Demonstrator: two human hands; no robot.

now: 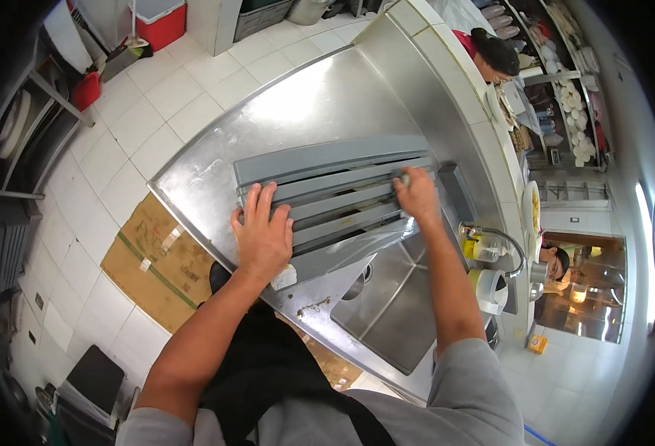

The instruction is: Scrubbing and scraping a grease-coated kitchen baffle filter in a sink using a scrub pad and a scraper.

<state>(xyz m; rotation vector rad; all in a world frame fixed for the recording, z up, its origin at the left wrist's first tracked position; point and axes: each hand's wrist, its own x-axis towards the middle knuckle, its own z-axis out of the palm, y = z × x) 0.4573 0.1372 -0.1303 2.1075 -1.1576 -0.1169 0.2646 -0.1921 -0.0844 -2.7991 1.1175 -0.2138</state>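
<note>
A grey slatted panel [327, 192] lies tilted on the stainless steel drainboard [305, 111], its near right part reaching over the edge of the sink basin [400, 312]. My left hand [263, 237] rests spread on the left end of the panel, fingertips over its slats. Near the panel's right end, my right hand [416, 195] is closed around a small scrubbing pad, mostly hidden by the fingers, and presses it on the slats. Dark grime shows in the gaps. At the near left corner of the panel is a whitish patch [284, 277].
A curved faucet [500, 237], a bottle of yellow liquid [472, 248] and a white container [491, 290] stand right of the basin. Flattened cardboard [154, 267] covers floor tiles at left. Two people are beyond the tiled ledge [472, 106]. Dark debris [313, 306] lies beside the basin.
</note>
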